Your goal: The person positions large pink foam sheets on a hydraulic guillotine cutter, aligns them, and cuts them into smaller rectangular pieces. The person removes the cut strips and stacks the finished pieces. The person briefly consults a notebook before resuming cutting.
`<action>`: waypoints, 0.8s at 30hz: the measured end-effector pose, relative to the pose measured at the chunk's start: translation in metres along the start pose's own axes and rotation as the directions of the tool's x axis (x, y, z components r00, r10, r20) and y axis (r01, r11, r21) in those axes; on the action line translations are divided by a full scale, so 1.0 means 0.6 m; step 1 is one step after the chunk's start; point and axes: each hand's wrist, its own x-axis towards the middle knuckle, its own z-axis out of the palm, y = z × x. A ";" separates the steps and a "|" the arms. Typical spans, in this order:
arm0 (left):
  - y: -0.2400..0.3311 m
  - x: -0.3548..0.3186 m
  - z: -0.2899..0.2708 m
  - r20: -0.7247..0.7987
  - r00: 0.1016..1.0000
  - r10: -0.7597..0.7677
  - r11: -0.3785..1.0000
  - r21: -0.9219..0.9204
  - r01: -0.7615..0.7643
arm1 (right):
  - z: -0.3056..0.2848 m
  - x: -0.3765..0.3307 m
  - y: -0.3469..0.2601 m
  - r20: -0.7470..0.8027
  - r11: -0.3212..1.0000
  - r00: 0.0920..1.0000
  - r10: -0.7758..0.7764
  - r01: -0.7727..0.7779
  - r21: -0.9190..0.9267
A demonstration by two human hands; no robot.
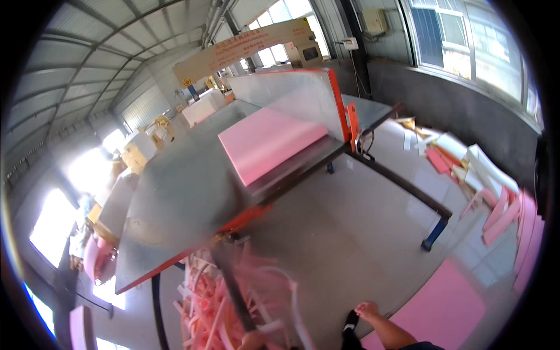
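My right hand (366,309) hangs low above the floor beside my dark shoe (351,319), its fingers loosely curled with nothing visible in them. At the lower edge, my left hand (252,340) is blurred and partly cut off; it is by the end of a dark metal bar (231,286), and whether it grips the bar is unclear. In front of me, a pink foam slab (271,143) lies on the grey metal tabletop (181,181) against an upright metal fence (291,93) edged in red. Both hands are apart from the slab.
Pink foam strips (213,303) are heaped under the table's near side. A flat pink sheet (446,306) lies on the floor at right. Another rail on a blue leg (434,233) juts out from the table. Foam offcuts (501,204) line the right wall. A beam (245,49) spans behind.
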 end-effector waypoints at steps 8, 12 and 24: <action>0.162 0.348 -0.069 0.157 0.962 0.225 0.972 0.036 -0.234 | -0.215 0.176 -0.024 -0.215 0.988 0.965 0.151 -0.150 0.019; 0.102 0.427 -0.031 0.255 0.818 0.516 0.738 0.352 -0.575 | -0.275 0.251 -0.133 -0.165 0.982 0.968 0.190 -0.188 0.029; 0.198 0.883 -0.142 0.467 0.876 0.118 0.772 0.512 -0.377 | -0.416 0.538 -0.195 -0.311 0.975 0.948 0.066 -0.127 -0.181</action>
